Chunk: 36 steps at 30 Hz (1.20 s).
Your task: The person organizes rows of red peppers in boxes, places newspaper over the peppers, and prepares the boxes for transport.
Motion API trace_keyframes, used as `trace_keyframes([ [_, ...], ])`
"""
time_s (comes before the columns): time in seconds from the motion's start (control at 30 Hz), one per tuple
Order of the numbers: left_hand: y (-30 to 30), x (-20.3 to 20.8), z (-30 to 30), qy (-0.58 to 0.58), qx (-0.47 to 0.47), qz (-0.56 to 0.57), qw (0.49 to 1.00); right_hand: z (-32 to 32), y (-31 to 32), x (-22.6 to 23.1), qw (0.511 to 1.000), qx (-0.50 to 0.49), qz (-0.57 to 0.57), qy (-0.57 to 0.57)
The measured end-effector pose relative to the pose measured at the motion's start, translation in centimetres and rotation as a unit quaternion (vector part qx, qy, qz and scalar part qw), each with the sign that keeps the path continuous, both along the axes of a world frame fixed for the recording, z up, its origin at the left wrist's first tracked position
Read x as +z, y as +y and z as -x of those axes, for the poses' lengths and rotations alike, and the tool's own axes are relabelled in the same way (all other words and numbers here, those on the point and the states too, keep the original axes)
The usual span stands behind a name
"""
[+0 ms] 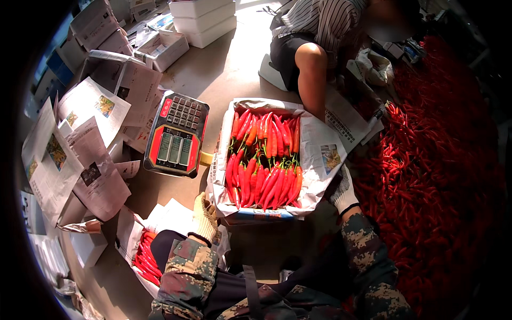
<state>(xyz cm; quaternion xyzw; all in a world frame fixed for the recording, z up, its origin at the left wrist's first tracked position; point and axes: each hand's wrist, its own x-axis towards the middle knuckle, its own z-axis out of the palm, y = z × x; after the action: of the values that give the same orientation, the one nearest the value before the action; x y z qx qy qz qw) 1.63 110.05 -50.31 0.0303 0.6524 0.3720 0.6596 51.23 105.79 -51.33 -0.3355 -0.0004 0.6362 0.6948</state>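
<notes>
In front of me stands a box lined with newspaper (318, 159), filled with red chili peppers (266, 184) laid in two rows, stems meeting in the middle. My left hand (205, 217), in a cream knit glove, is beside the box's near left corner, its fingers loosely bent and nothing visible in them. My right hand (342, 193), in a pale glove with a dark dotted palm, is at the box's right side by the overhanging paper. Its palm faces the box and the fingers are stretched out, partly shaded. A scale display with keypad (178, 133) is left of the box.
A large heap of red chilies (405, 181) spreads along the right. Another paper-lined box of chilies (145, 258) is by my left knee. Newspaper-lined boxes (101, 154) crowd the left, with white foam boxes (205, 24) behind. A co-worker (314, 53) sits at the far side.
</notes>
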Motion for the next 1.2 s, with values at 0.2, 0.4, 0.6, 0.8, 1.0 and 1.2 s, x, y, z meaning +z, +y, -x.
trace_keyframes([
  [0.2, 1.2, -0.7, 1.0, -0.066, 0.079, 0.074, 0.992, 2.2, -1.4, 6.7, 0.946, -0.060, 0.079, -0.309],
  [0.4, -1.0, -4.9, 1.1, -0.048, 0.131, 0.108, 0.984, -2.9, -0.4, 6.8, 0.880, -0.302, 0.126, -0.344],
  [0.6, -10.6, 3.1, -6.5, 0.064, 0.044, 0.027, 0.997, 1.2, 5.8, 16.1, 0.535, -0.089, 0.073, -0.837],
  [0.8, -13.8, 3.4, -16.0, -0.211, -0.110, 0.118, 0.964, 4.8, 21.0, 14.7, 0.351, 0.138, -0.046, -0.925],
  [1.0, -9.6, 2.5, -19.8, -0.201, 0.026, 0.094, 0.975, 10.1, 30.7, 10.0, 0.246, 0.337, -0.054, -0.907],
  [1.2, -9.5, 5.2, -20.4, -0.068, -0.050, 0.015, 0.996, 6.0, 33.8, 7.4, 0.351, 0.404, -0.073, -0.841],
])
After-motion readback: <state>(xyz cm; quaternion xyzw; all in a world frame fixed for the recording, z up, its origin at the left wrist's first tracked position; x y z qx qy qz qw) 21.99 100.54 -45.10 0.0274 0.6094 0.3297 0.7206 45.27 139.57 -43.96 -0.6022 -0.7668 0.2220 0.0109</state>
